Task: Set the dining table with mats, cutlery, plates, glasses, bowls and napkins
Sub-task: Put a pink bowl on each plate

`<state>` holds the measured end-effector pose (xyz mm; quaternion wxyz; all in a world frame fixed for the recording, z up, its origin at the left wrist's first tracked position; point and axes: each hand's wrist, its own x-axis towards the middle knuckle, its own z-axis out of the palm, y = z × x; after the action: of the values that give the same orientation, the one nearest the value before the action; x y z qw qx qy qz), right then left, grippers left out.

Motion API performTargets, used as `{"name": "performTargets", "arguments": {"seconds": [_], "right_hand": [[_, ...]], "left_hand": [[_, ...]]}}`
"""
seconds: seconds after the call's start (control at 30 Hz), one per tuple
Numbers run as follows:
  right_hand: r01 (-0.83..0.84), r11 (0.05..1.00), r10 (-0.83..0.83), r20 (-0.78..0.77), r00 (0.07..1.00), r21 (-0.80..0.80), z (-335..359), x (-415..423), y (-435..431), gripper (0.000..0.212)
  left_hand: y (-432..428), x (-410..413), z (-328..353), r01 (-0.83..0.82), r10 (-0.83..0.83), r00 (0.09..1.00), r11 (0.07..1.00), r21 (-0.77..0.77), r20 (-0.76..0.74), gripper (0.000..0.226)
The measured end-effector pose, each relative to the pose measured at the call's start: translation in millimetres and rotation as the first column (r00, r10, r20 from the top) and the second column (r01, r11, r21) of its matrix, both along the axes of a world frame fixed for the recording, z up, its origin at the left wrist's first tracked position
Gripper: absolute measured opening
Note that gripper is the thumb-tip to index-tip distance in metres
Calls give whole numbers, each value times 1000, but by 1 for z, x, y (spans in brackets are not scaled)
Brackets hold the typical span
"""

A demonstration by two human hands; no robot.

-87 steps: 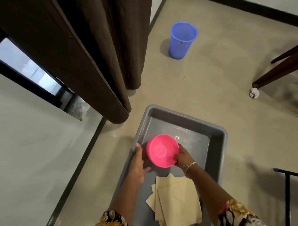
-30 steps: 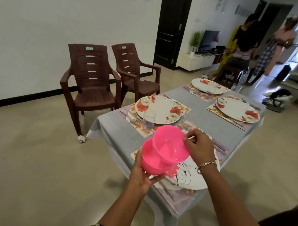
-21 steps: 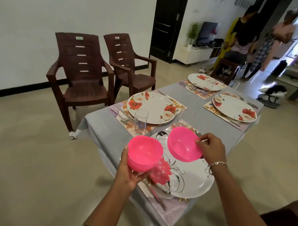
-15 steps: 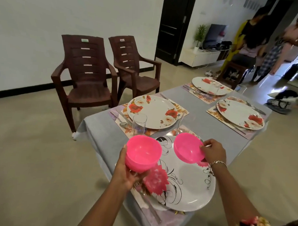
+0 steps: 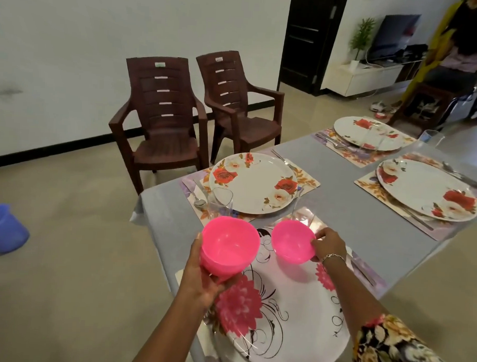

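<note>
My left hand (image 5: 200,277) grips a stack of pink bowls (image 5: 227,244) from below, above the near-left table corner. My right hand (image 5: 328,246) pinches the rim of a single pink bowl (image 5: 290,242), which is low over the far edge of the near white plate (image 5: 286,319) with pink flowers. That plate lies on a floral mat. A clear glass (image 5: 220,203) stands just beyond the stack, and another glass (image 5: 303,211) rises behind the single bowl. Further plates (image 5: 255,181) with red flowers sit on mats with cutlery beside them.
The table has a grey cloth (image 5: 337,201). Two brown plastic chairs (image 5: 163,117) stand by the far-left wall. A blue bucket (image 5: 0,232) is on the floor at left. People stand at the back right near a TV unit (image 5: 367,77).
I carried the pink bowls from the grey tub to the table. My right hand lifted one bowl off the stack and moved it right and down over the near plate.
</note>
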<state>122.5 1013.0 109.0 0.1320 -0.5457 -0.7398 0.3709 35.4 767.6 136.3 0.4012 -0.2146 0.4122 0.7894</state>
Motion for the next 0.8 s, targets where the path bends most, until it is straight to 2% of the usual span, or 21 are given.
{"name": "performTargets", "arguments": {"seconds": [0.17,0.33,0.47,0.6,0.7,0.8], "right_hand": [[-53,997,55,47,997,-58,-12,-4,13,14],[-104,991,106,23,994,-82,-17,-6,20,16],[-149,983,150,0,989,-110,-19,-5,26,14],[-199,968,196,-29,980,-154,-18,0,33,10],[-250,968,249,45,967,-1,-4,11,40,15],[-270,957,273,-15,962,102,20,23,43,10]], "left_hand": [[9,6,-8,-37,37,999,999,10,20,91],[16,15,-5,-44,44,999,999,-21,13,81],[21,26,-3,-53,53,999,998,-41,9,86],[34,37,0,-64,64,998,998,-23,17,82],[49,46,2,-36,36,999,999,-6,26,74],[69,56,3,20,-20,1000,1000,10,23,78]]}}
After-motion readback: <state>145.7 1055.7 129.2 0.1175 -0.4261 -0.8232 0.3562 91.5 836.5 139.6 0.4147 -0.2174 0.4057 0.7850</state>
